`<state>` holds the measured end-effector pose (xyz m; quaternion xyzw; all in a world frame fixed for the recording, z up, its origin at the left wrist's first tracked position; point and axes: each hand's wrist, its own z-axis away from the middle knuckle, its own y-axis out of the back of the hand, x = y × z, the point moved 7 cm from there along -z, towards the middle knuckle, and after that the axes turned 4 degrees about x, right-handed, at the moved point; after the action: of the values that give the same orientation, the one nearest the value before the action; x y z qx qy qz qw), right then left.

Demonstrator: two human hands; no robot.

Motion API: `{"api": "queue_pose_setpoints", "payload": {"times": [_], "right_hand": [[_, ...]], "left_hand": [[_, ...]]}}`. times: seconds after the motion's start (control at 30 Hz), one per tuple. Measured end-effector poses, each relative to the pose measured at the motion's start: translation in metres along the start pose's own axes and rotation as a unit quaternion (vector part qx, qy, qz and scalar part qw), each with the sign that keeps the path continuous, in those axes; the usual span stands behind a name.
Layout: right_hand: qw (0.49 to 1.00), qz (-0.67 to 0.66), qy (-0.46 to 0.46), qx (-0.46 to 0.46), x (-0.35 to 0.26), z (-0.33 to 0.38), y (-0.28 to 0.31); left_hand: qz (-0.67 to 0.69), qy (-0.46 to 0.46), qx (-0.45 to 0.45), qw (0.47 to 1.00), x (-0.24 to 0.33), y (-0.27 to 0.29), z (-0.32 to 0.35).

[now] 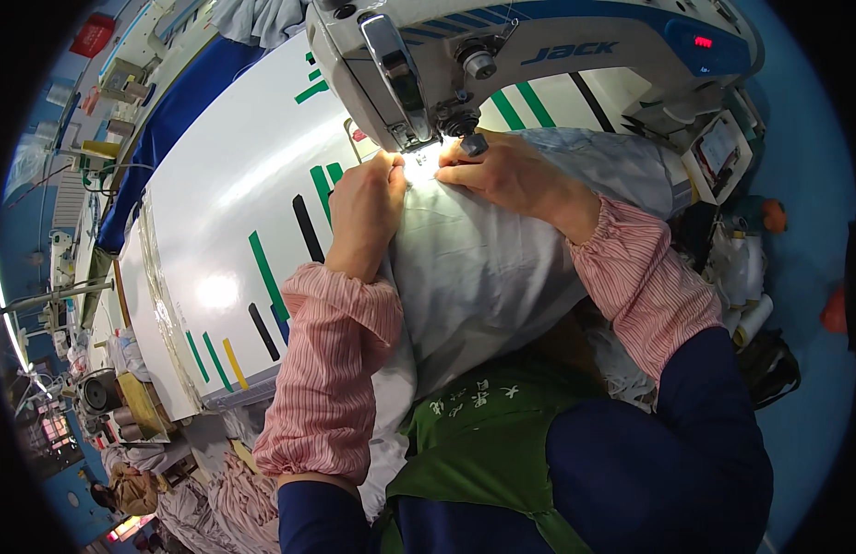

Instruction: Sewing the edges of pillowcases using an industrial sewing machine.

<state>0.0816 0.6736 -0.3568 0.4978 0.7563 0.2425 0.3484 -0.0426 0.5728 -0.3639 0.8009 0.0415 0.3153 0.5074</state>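
A white and blue sewing machine (pixel 575 37) spans the top of the view, its lamp lighting the needle area. Pale grey-white fabric (pixel 483 249) lies under the needle and drapes toward my lap. My left hand (pixel 365 203) is at the left of the presser foot (pixel 421 159), fingers closed on the fabric's edge. On the other side of the needle, my right hand (pixel 506 175) pinches the same fabric, thumb and forefinger close to the foot. Glare hides the stitch line and the fingertips in part.
The white machine table (pixel 234 175) carries green, black and yellow tape strips. At the right stand a small tray (pixel 720 157) and white thread cones (pixel 751 277). Piled cloth (pixel 234 499) lies at the lower left, with other machines (pixel 132 46) along the far left.
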Motion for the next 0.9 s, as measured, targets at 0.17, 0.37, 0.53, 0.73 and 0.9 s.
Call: {"api": "queue_pose_setpoints", "payload": {"times": [0.17, 0.37, 0.53, 0.73, 0.9], "right_hand": [[1.000, 0.023, -0.002, -0.019, 0.003, -0.004, 0.001], [0.995, 0.047, -0.038, -0.082, 0.014, -0.005, -0.004], [0.999, 0.015, -0.008, -0.049, 0.021, -0.011, -0.009], [0.994, 0.094, 0.038, -0.040, 0.023, -0.014, -0.012], [0.994, 0.103, 0.024, -0.023, 0.026, -0.014, -0.009]], "left_hand": [[-0.025, 0.009, -0.007, 1.000, -0.005, 0.000, -0.006], [-0.046, 0.008, -0.014, 0.999, -0.013, -0.004, -0.013], [-0.033, 0.018, 0.010, 0.999, -0.024, -0.006, -0.022], [-0.086, 0.008, -0.004, 0.996, -0.031, -0.012, -0.029], [-0.071, -0.009, 0.024, 0.997, -0.027, -0.007, -0.033]]}}
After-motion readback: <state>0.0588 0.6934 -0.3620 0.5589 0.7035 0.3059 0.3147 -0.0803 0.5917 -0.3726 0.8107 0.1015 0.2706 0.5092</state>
